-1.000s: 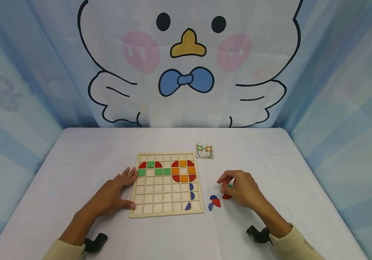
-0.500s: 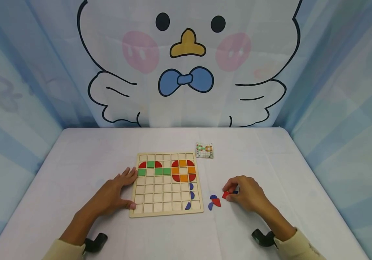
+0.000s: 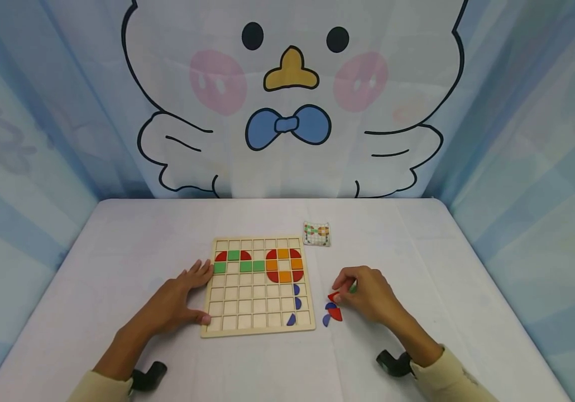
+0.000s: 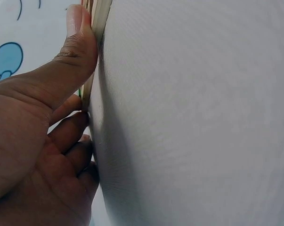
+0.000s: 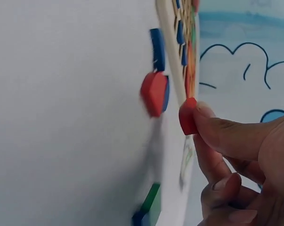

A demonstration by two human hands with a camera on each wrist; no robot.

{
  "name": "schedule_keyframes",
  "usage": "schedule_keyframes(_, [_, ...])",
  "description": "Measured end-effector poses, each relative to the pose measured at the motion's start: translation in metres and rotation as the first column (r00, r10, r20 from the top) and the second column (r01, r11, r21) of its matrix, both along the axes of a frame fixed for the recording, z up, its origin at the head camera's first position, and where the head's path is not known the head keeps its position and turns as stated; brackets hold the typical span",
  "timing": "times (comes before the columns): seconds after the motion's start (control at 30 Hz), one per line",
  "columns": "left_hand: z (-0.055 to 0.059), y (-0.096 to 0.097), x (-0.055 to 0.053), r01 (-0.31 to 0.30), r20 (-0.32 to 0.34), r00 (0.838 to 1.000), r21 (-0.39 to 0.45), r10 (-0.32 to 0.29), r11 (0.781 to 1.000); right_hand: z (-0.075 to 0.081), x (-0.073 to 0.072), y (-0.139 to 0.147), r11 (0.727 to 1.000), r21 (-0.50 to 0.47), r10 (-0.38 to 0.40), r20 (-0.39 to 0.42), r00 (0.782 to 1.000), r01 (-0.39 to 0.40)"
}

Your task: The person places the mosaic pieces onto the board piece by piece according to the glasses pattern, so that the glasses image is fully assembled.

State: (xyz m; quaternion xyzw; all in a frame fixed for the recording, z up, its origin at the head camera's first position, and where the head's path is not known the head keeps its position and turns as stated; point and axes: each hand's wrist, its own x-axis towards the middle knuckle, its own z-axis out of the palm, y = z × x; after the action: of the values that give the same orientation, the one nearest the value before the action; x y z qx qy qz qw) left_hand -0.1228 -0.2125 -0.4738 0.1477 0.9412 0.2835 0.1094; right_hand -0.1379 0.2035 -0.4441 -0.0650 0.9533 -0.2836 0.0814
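Note:
A wooden grid board [image 3: 259, 307] lies on the table, with red, green, orange and blue pieces in some squares. Along its left edge rests my left hand [image 3: 174, 301], thumb by the near corner and fingers spread further up. In the left wrist view the thumb [image 4: 78, 44] touches the board's rim. My right hand [image 3: 370, 293] pinches a red quarter-circle piece [image 5: 187, 117] between thumb and finger, raised off the table to the right of the board. Below it lie another red piece [image 3: 335, 315] and blue pieces [image 3: 326, 320]. A green piece [image 5: 153, 205] is partly hidden behind the right hand in the head view.
A small pattern card [image 3: 316, 234] lies by the board's far right corner. White cloth covers the table [image 3: 267, 368]. A printed curtain [image 3: 287, 162] hangs behind its far edge. Black wrist cameras [image 3: 149, 376] sit at both cuffs.
My right hand went down to the pieces on the right, took a red quarter-circle piece, and moved left with it towards the board. The left hand stayed in place.

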Motion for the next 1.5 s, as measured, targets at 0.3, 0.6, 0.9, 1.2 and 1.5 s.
schedule_keyframes(0.3, [0.0,0.0,0.001,-0.001,0.002,1.0,0.007,0.001,1.0,0.008,-0.007,-0.038,0.997,-0.076,0.03,-0.015,0.999,-0.031])
schedule_keyframes(0.6, [-0.001,0.001,0.001,-0.003,-0.001,1.0,0.006,0.003,1.0,0.012,-0.012,-0.076,0.985,-0.136,0.095,-0.058,0.994,-0.102])
schedule_keyframes(0.9, [-0.002,0.001,0.001,-0.008,0.009,1.0,-0.01,0.008,1.0,0.008,-0.024,-0.107,0.964,-0.168,0.194,-0.094,0.977,-0.207])
schedule_keyframes(1.2, [0.0,0.001,0.0,0.002,0.006,1.0,-0.008,-0.002,1.0,0.005,-0.036,-0.146,0.945,-0.159,0.273,-0.104,0.956,-0.287])
schedule_keyframes(1.5, [0.002,-0.002,-0.001,0.013,0.01,1.0,0.012,-0.013,1.0,-0.002,-0.047,-0.182,0.937,-0.114,0.326,-0.057,0.944,-0.33])
